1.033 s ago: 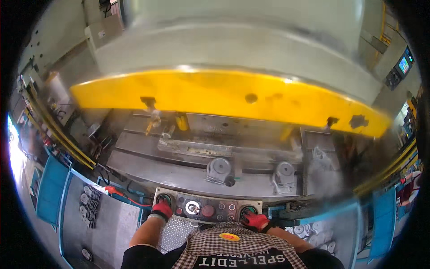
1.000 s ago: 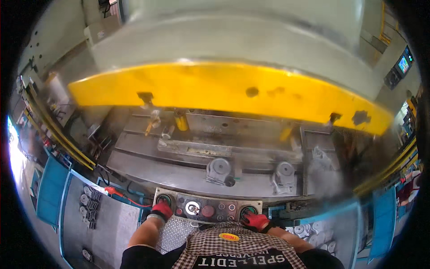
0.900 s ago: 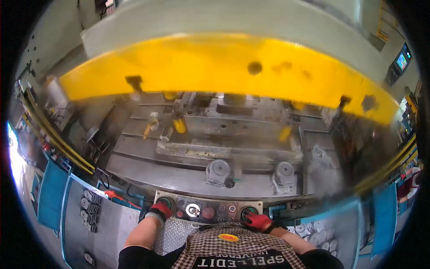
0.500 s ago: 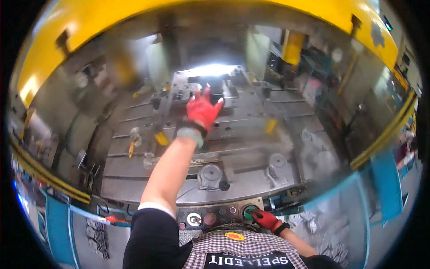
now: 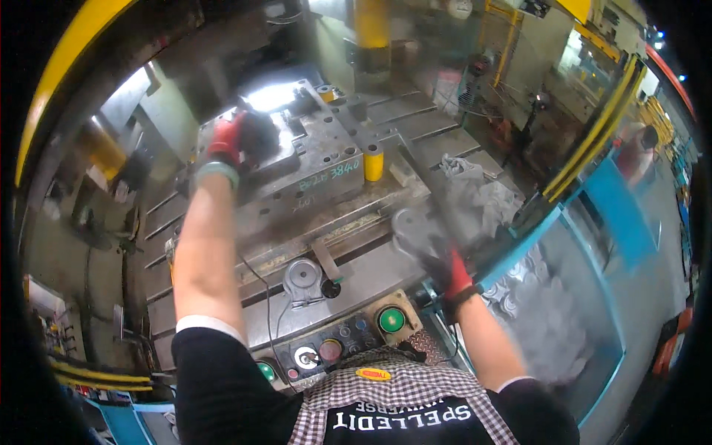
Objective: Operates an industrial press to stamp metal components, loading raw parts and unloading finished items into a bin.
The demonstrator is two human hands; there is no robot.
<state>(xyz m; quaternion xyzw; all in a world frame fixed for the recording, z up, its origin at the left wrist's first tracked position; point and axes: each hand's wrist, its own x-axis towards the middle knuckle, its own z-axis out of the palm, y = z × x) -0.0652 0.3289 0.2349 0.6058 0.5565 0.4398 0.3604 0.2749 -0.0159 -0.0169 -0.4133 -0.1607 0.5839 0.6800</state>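
My left hand (image 5: 225, 141), in a red glove, is over the steel die block (image 5: 326, 152) on the press bed. Its blurred fingers are at the edge of a dark rounded piece (image 5: 261, 139) and seem to grip it; its kind cannot be made out. My right hand (image 5: 454, 273), in a red glove with dark fingers, reaches over the front edge of the bed beside a grey round metal part (image 5: 411, 226). Motion smears those fingers, so whether they touch the part is unclear. A similar round part with a flange (image 5: 302, 276) lies on the bed's front left of it.
A control panel (image 5: 348, 334) with a green button (image 5: 391, 320) sits before my apron. Yellow post (image 5: 373, 163) stands at the die's corner. Grey cloth (image 5: 478, 189) lies on the right. Grey metal parts fill a blue-framed bin (image 5: 564, 219) at right. A cable crosses the front.
My view has swung to the right. My left hand, open and bare of any piece before, is now at a dark piece. My right hand has left the green button and reached forward.
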